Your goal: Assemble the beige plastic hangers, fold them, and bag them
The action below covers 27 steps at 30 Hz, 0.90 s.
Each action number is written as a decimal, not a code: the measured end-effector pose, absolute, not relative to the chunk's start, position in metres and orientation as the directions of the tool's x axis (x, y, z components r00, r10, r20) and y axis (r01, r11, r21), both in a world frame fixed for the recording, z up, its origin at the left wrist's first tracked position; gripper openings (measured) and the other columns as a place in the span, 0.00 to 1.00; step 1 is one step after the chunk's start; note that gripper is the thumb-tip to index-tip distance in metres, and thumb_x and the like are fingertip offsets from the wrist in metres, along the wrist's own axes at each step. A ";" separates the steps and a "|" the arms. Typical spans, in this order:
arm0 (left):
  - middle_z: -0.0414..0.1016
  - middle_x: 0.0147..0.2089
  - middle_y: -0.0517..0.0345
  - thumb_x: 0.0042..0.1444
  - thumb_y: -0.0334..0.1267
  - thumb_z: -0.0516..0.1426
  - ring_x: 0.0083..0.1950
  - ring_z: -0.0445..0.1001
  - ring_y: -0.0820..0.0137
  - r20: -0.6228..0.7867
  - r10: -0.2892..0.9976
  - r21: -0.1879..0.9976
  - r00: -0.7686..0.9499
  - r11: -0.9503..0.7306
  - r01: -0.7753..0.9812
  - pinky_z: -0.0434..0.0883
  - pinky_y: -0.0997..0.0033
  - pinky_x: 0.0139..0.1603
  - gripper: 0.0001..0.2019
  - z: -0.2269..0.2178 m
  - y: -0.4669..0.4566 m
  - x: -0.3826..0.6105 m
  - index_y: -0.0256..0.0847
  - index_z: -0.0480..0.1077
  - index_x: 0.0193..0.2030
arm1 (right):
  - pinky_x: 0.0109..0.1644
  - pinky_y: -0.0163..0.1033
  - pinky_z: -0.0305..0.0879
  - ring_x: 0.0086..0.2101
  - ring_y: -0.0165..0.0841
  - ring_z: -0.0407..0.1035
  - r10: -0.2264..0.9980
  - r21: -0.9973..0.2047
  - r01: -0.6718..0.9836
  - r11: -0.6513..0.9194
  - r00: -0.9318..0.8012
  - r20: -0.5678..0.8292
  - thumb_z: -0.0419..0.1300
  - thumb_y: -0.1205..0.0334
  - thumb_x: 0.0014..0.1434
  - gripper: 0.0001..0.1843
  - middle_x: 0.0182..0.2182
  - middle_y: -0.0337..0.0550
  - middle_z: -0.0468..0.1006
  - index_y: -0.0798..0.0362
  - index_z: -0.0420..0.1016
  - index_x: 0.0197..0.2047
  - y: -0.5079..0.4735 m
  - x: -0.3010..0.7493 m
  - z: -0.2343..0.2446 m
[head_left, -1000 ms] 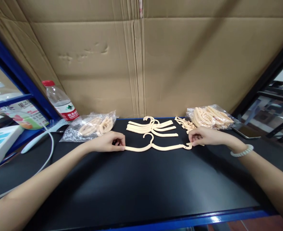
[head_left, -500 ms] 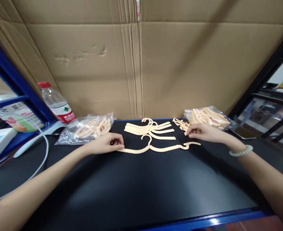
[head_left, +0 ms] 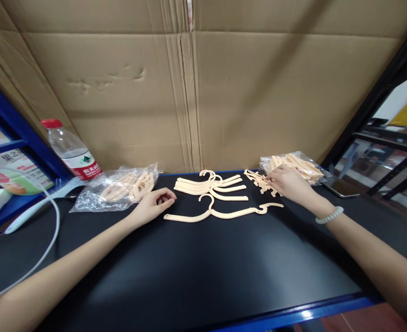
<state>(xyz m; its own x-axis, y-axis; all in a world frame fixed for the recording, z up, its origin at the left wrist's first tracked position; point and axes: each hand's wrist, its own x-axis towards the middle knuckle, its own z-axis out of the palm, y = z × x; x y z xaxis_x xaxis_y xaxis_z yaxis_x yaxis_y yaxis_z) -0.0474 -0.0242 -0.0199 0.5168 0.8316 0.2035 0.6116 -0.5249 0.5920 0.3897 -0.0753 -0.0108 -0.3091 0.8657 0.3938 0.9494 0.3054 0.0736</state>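
Observation:
A cream plastic hanger point(head_left: 220, 213) lies flat on the black tabletop point(head_left: 196, 272), free of both hands. My left hand point(head_left: 154, 205) rests just left of its left tip, fingers loosely curled, holding nothing. My right hand point(head_left: 286, 180) reaches to a small heap of loose cream hanger pieces point(head_left: 256, 179) at the back right, its fingertips touching them; whether it grips one is hidden. A stack of finished hangers point(head_left: 210, 185) lies behind the single hanger.
A clear bag of cream parts point(head_left: 295, 163) sits behind my right hand, another bag point(head_left: 120, 186) at the back left. A water bottle point(head_left: 70, 150), a white cable point(head_left: 51, 230) and a phone point(head_left: 341, 188) lie at the sides. A cardboard wall point(head_left: 196, 92) closes the back.
Both hands let go of the hanger's ends. My right hand moved back to the loose pieces; my left hand drew slightly away. The view shifted right.

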 end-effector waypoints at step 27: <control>0.73 0.33 0.57 0.59 0.42 0.52 0.30 0.70 0.71 0.313 0.796 0.524 0.518 -0.599 0.605 0.68 0.72 0.29 0.11 -0.025 -0.022 -0.047 0.38 0.70 0.41 | 0.50 0.50 0.52 0.46 0.45 0.65 0.815 0.216 0.934 0.286 -0.356 0.457 0.51 0.62 0.64 0.15 0.40 0.49 0.77 0.51 0.77 0.32 -0.067 0.389 -0.031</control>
